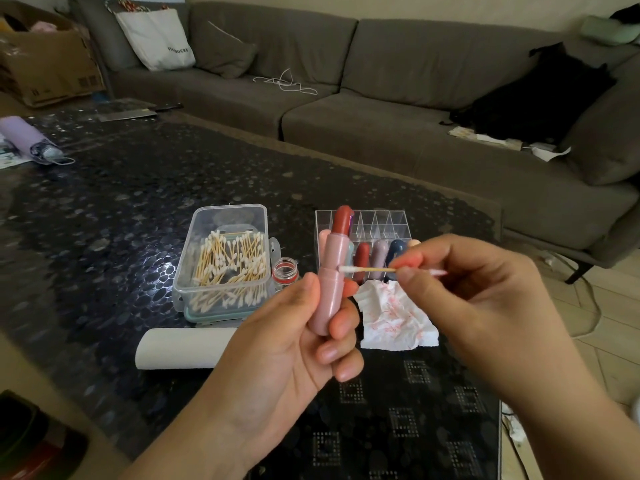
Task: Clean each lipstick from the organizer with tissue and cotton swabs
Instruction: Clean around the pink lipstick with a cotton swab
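Working at the seam of an uncapped lipstick [331, 271], the person holds its pink tube upright in the left hand [294, 341], fingers curled around the lower barrel, while the right hand [460, 282] pinches a cotton swab [375, 270] by its wooden stick and touches its white tip to the ledge where the inner sleeve meets the base. The dark red bullet is wound up and exposed above the tube. Judging by the crumpled tissue [394, 317] lying on the table [104, 209] just below the hands, streaked all over with red, wiping has already gone on for some time, so the task looks well under way rather than freshly begun. How many sticks are finished I cannot tell. The clear acrylic organizer [381, 221] behind the hands holds several more lipsticks [379, 254] in its front row, in pink, red, mauve and dark blue among others, while the rear compartments that show look vacant; those front ones probably remain to be done or have been returned. Left of it, an open clear plastic box [221, 258] is heaped with plenty of cotton swabs, and a small jar [285, 270] with a red rim stands between the box and the organizer; its contents are unclear. A white roll of tissue [180, 348] lies in front of the box.
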### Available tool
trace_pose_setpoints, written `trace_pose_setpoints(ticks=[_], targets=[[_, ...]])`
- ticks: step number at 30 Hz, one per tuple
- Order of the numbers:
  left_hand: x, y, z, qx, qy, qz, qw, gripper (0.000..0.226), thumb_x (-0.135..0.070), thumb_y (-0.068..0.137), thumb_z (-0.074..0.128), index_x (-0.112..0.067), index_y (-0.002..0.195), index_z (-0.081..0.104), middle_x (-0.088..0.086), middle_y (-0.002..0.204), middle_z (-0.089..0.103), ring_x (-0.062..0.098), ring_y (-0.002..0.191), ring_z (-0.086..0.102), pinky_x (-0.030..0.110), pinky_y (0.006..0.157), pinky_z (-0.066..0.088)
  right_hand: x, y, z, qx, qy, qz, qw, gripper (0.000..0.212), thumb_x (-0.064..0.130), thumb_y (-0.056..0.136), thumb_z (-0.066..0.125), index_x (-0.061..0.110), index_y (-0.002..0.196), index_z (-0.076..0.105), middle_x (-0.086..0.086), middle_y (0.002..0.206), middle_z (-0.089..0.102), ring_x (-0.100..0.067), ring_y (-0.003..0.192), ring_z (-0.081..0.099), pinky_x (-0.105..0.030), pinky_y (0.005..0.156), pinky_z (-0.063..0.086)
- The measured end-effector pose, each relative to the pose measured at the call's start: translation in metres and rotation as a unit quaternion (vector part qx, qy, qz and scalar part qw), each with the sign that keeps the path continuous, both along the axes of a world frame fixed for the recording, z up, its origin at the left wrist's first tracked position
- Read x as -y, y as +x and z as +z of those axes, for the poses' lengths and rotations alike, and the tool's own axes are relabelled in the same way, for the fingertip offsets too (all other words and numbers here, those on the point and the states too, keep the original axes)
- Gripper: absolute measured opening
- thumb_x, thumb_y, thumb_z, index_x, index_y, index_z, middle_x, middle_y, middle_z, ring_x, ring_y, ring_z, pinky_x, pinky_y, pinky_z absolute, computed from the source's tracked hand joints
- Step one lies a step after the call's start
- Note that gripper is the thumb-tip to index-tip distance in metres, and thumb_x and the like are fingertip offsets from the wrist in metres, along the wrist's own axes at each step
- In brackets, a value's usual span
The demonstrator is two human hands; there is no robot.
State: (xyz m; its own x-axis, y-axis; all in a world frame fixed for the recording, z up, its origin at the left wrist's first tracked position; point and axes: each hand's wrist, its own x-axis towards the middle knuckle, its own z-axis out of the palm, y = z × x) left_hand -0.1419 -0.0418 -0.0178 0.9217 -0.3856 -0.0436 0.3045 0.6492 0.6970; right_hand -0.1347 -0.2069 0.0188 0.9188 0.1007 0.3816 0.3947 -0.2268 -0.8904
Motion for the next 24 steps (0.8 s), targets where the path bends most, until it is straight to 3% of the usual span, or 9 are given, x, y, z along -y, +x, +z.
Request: trace_pose_setpoints(ticks=[4, 8, 11, 14, 21, 24], targets=[[0.0004, -0.0011, 0.0002, 0.004, 0.000, 0.002, 1.000, 0.031, -0.030, 0.080, 0.053, -0.004, 0.091, 0.066, 0.006, 0.061, 0.047, 0.012, 0.047, 0.036, 0.025, 0.044, 0.040, 0.0024, 0.0036, -0.0028, 0.030, -0.016, -0.032, 0.999, 0.002, 0.027, 0.078, 0.073, 0.028, 0.078, 0.071, -0.007, 0.059, 0.056, -0.005, 0.049, 0.043, -0.015, 0.045, 0.036], [0.0000, -0.0013, 0.0005, 0.012, 0.007, 0.002, 1.000, 0.031, -0.030, 0.080, 0.054, -0.005, 0.097, 0.058, 0.005, 0.062, 0.048, 0.012, 0.048, 0.036, 0.025, 0.045, 0.040, 0.0004, 0.0024, -0.0027, 0.021, -0.023, 0.005, 0.999, 0.005, 0.022, 0.075, 0.065, 0.024, 0.073, 0.069, -0.009, 0.055, 0.051, -0.002, 0.040, 0.037, -0.010, 0.041, 0.030], [0.0004, -0.0016, -0.0002, 0.010, 0.011, 0.005, 1.000, 0.032, -0.031, 0.079, 0.055, -0.004, 0.097, 0.059, 0.005, 0.062, 0.048, 0.012, 0.048, 0.036, 0.025, 0.046, 0.040, 0.0008, 0.0054, -0.0049, 0.032, -0.018, -0.017, 0.999, 0.007, 0.025, 0.076, 0.064, 0.028, 0.074, 0.070, 0.000, 0.053, 0.050, -0.003, 0.045, 0.038, -0.013, 0.043, 0.032], [0.0008, -0.0013, -0.0019, 0.006, 0.018, 0.012, 1.000, 0.031, -0.030, 0.081, 0.054, -0.004, 0.098, 0.059, 0.005, 0.063, 0.048, 0.012, 0.049, 0.036, 0.025, 0.046, 0.040, 0.0015, 0.0054, -0.0033, 0.033, -0.034, -0.016, 0.999, 0.006, 0.024, 0.076, 0.064, 0.027, 0.075, 0.070, -0.003, 0.053, 0.050, -0.004, 0.045, 0.040, -0.013, 0.043, 0.033], [0.0024, -0.0040, -0.0023, 0.041, 0.070, 0.044, 0.996, 0.020, -0.027, 0.080, 0.055, -0.009, 0.082, 0.061, 0.012, 0.071, 0.058, 0.018, 0.054, 0.049, 0.028, 0.052, 0.046, 0.0015, 0.0051, -0.0040, 0.047, -0.052, -0.030, 0.997, 0.005, 0.027, 0.077, 0.064, 0.029, 0.077, 0.069, -0.007, 0.056, 0.051, -0.005, 0.045, 0.040, -0.015, 0.043, 0.034], [0.0041, -0.0044, -0.0012, 0.053, 0.077, 0.049, 0.994, 0.017, -0.024, 0.080, 0.056, -0.013, 0.068, 0.060, 0.008, 0.068, 0.055, 0.017, 0.053, 0.049, 0.027, 0.052, 0.047, -0.0005, 0.0030, -0.0029, 0.050, -0.059, -0.002, 0.997, 0.006, 0.020, 0.075, 0.064, 0.025, 0.072, 0.068, 0.003, 0.051, 0.049, -0.002, 0.043, 0.040, -0.009, 0.044, 0.032]])
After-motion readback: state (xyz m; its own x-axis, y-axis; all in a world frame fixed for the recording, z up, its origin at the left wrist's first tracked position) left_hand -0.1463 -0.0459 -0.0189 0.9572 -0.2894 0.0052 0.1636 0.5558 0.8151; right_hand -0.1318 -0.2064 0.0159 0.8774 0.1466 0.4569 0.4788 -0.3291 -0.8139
